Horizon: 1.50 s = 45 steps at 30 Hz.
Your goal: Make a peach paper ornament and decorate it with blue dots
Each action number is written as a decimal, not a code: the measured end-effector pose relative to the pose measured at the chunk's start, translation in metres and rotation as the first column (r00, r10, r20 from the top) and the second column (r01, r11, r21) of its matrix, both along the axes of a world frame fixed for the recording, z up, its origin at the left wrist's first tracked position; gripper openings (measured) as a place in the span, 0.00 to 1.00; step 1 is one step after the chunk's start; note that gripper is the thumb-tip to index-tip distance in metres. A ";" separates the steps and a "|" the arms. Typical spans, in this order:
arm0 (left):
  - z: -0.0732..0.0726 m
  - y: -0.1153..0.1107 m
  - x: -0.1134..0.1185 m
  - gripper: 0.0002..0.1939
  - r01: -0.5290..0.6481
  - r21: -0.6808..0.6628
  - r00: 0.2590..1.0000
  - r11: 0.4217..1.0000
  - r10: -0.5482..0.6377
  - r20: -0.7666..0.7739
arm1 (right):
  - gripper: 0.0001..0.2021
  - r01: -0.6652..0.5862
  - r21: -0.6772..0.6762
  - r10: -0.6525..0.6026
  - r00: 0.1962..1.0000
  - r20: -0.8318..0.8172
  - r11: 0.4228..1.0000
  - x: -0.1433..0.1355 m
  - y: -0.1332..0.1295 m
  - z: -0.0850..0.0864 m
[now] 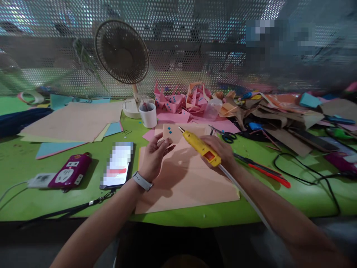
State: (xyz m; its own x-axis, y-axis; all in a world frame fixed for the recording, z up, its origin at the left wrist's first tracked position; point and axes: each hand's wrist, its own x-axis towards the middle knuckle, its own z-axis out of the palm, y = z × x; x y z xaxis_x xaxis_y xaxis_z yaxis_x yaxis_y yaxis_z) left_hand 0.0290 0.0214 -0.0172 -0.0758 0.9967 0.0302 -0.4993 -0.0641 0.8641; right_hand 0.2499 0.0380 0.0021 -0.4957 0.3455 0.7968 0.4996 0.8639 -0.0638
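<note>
Yellow glue gun (199,146) partly hides the right hand (220,149) gripping it; left hand (154,154), past the tabletop's (178,219) near edge, pinches peach card (174,137).

Dim light through mesh (174,59), soft shadows, blurry edges

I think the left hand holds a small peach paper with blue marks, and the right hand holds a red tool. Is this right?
The tool in the right hand is yellow, not red, as the head view shows; the rest stands.
</note>
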 end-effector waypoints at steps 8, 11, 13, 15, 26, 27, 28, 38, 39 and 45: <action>-0.003 0.006 -0.004 0.16 -0.032 -0.083 0.998 0.996 0.037 0.050 | 0.14 0.252 -0.115 -0.252 0.968 0.017 0.961 0.059 0.001 0.044; -0.002 0.010 -0.004 0.13 -0.086 -0.121 0.991 0.989 0.098 0.095 | 0.14 0.337 -0.196 -0.312 0.938 0.147 0.921 0.105 0.017 0.040; 0.000 0.012 -0.004 0.11 -0.111 -0.144 0.986 0.983 0.128 0.110 | 0.13 0.439 -0.286 -0.373 0.892 0.257 0.852 0.137 0.028 0.030; 0.001 0.014 -0.004 0.10 -0.121 -0.164 0.984 0.979 0.140 0.113 | 0.11 0.514 -0.322 -0.402 0.844 0.355 0.795 0.165 0.038 0.018; 0.008 0.018 -0.006 0.08 -0.190 -0.203 0.960 0.961 0.225 0.168 | 0.17 0.568 -0.379 -0.343 0.785 0.516 0.731 0.252 0.054 -0.016; 0.008 0.018 -0.007 0.08 -0.195 -0.199 0.957 0.960 0.230 0.174 | 0.17 0.571 -0.382 -0.348 0.785 0.513 0.726 0.254 0.052 -0.017; 0.007 0.019 -0.007 0.08 -0.196 -0.191 0.956 0.962 0.231 0.178 | 0.17 0.576 -0.384 -0.354 0.784 0.510 0.722 0.256 0.050 -0.018; 0.000 0.021 -0.013 0.09 -0.178 -0.169 0.964 0.969 0.206 0.167 | 0.17 0.593 -0.409 -0.364 0.779 0.512 0.694 0.253 0.033 -0.017; -0.001 0.021 -0.013 0.09 -0.178 -0.167 0.965 0.970 0.206 0.165 | 0.17 0.594 -0.414 -0.355 0.776 0.521 0.690 0.252 0.031 -0.012; 0.000 0.022 -0.012 0.10 -0.187 -0.148 0.960 0.971 0.212 0.181 | 0.12 0.658 -0.387 -0.448 0.737 0.506 0.646 0.221 0.027 0.018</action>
